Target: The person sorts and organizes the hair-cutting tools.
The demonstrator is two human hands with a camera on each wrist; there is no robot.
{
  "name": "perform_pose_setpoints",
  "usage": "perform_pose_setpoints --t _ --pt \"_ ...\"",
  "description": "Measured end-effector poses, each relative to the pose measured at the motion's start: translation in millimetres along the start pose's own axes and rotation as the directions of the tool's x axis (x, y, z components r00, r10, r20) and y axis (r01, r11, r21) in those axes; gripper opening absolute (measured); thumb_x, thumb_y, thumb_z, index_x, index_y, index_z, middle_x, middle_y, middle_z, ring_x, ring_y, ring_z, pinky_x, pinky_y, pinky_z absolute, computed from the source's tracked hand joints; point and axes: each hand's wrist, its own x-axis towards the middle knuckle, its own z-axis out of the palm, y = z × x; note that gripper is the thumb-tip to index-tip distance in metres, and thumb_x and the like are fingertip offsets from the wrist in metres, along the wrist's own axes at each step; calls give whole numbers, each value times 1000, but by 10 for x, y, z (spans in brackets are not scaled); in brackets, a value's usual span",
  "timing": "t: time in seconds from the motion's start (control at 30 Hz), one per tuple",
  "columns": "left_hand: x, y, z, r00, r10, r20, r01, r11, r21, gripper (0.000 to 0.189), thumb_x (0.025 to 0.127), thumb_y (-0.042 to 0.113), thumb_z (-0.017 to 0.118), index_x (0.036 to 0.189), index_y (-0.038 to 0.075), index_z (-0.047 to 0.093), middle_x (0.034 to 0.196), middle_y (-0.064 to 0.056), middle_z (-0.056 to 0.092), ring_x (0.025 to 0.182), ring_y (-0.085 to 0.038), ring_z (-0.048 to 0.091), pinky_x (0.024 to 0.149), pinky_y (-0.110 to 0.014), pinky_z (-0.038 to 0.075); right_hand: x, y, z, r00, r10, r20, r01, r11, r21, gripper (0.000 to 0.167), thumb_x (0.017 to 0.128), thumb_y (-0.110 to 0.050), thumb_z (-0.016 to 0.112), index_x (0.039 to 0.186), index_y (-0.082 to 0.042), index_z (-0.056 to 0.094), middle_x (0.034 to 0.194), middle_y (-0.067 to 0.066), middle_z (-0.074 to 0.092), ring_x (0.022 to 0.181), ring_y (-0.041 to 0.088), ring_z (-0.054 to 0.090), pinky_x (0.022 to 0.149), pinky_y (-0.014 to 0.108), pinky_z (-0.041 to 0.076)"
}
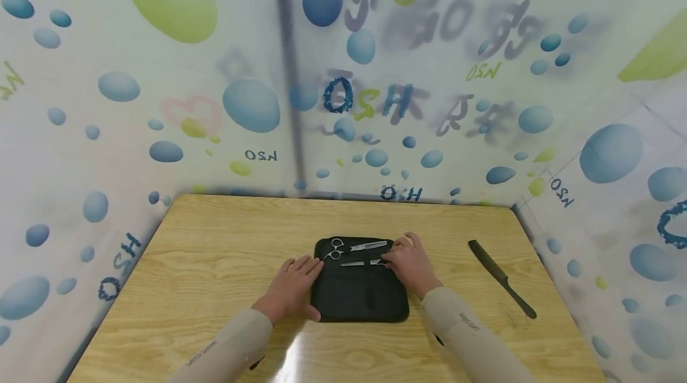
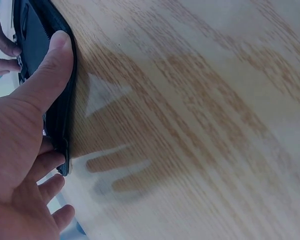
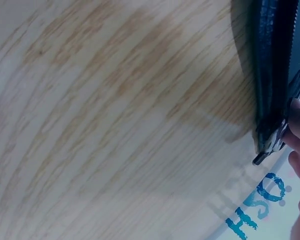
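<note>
A black zip case (image 1: pixel 343 296) lies unfolded flat on the wooden table. Inside its far half sits a pair of silver thinning scissors (image 1: pixel 370 246), finger rings to the left. Just below it, a second pair of scissors (image 1: pixel 351 263) points its blade left. My right hand (image 1: pixel 410 263) pinches this lower pair at its handles, which the fingers partly cover, by the case's right edge. Along the left edge rests my left hand (image 1: pixel 292 287), fingers extended. In the left wrist view its thumb (image 2: pixel 52 70) lies straight over the case's zipped rim.
A dark handled comb (image 1: pixel 499 275) lies slantwise on the table (image 1: pixel 225 240) to the right of the case. Walls printed with blue and green spots (image 1: pixel 252 105) stand close behind the table and on both sides.
</note>
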Motion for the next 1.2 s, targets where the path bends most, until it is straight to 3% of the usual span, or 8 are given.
perform_pose_setpoints --t 1.2 --pt "-12 -1 22 1000 -5 -9 5 1000 16 110 62 66 80 147 8 42 152 -8 44 142 -31 36 115 -52 29 90 -202 38 999 10 -32 -8 998 58 20 80 -21 79 98 -29 80 89 -11 76 96 15 61 104 43 36"
